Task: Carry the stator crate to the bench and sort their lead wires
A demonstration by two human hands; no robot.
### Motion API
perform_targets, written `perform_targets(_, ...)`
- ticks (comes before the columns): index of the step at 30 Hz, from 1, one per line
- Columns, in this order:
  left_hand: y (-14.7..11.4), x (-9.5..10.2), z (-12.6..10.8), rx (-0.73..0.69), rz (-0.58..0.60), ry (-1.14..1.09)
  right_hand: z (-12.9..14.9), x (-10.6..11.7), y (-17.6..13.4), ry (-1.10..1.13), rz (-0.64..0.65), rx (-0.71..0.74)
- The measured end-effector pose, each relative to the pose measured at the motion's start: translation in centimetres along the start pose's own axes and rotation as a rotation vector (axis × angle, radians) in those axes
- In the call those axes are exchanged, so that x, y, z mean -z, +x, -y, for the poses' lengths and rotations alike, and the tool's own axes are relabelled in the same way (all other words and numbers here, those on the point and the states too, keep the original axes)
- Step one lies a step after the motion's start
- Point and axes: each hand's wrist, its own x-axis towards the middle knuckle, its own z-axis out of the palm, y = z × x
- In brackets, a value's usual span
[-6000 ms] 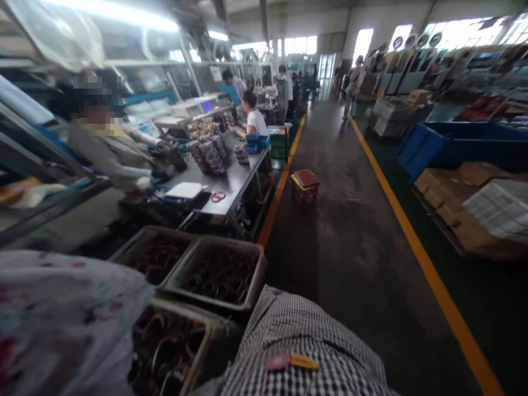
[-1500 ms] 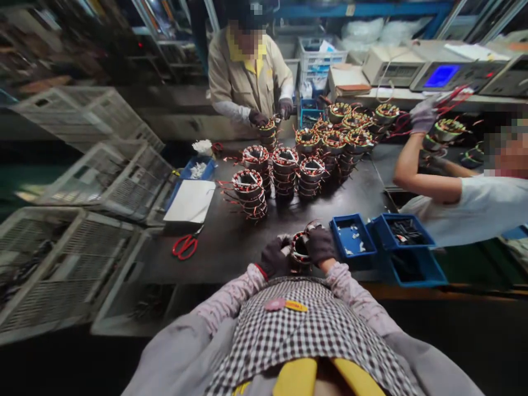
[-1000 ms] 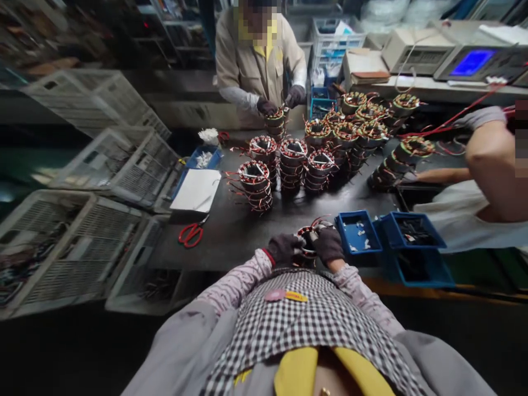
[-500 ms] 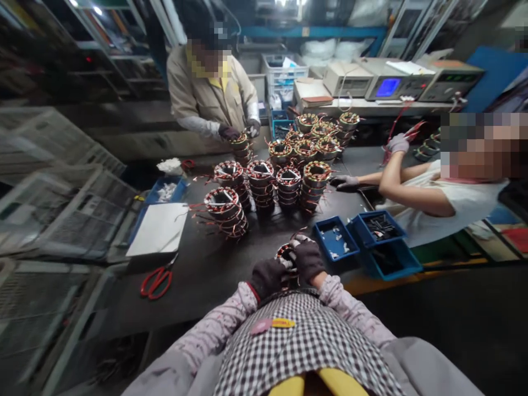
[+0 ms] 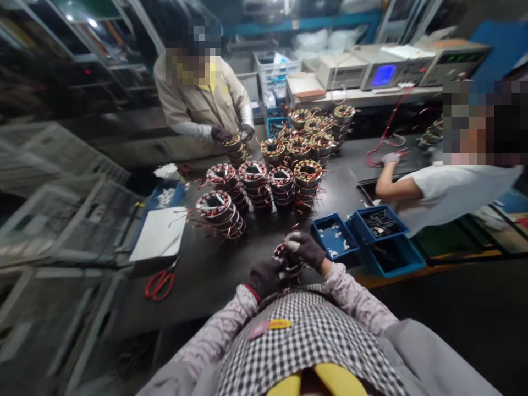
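The dark counter (image 5: 206, 269) spreads under the fingers and runs beyond them and to both sides. Pale slatted crates (image 5: 72, 214) are piled well to the left of the fingers, blurred. Beyond the fingers and a little left, across the counter, a co-worker in a beige jacket (image 5: 206, 104) has gloved hands at a stack of rings; another, in a white top (image 5: 457, 192), sits far to the right. Boxy instruments (image 5: 379, 71), one with a blue screen, stand on a ledge beyond and to the right.

Upright stacks of wire-wound rings (image 5: 259, 195) crowd the counter beyond the fingers, the nearest one leaning slightly. Just right of the fingers lies a shallow blue tray (image 5: 328, 238), and past it two blue bins (image 5: 383, 240), the upper holding black pieces. A white sheet (image 5: 159, 234) lies to the left.

The gloved right hand (image 5: 306, 250) has its fingers closed on the upper rim of a small wound piece (image 5: 295, 269), which sits between both hands at the near edge. The left hand (image 5: 266, 278) is against its left side; whether those fingers pinch it I cannot tell. Red-handled scissors (image 5: 165, 273) lie to their left; small white bits (image 5: 332, 253) dot the tray.
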Motion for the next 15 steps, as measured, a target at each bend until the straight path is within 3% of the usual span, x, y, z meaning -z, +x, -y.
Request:
perform_targets(2, 0.4, 1.1, -0.7, 0.050, 0.052, 0.092, -0.5, -0.3, -0.2, -0.093, -0.074, -0.005)
perform_targets(5, 1.3, 2.9, -1.0, 0.089, 0.098, 0.261, -1.6, -1.2, -0.4, -0.249, -0.045, -0.027)
perform_targets(8, 1.4, 4.2, -0.9, 0.007, 0.160, 0.214, -2.4, -1.9, -0.1, -0.273, -0.074, -0.108)
perform_targets(11, 1.0, 4.1, -0.7, -0.069, 0.182, 0.165, -2.7, -1.9, 0.3, -0.200, -0.109, -0.175)
perform_targets(15, 0.9, 3.0, 0.0, -0.001, 0.147, 0.099, -2.6, -1.7, 0.3, -0.158, -0.113, -0.171)
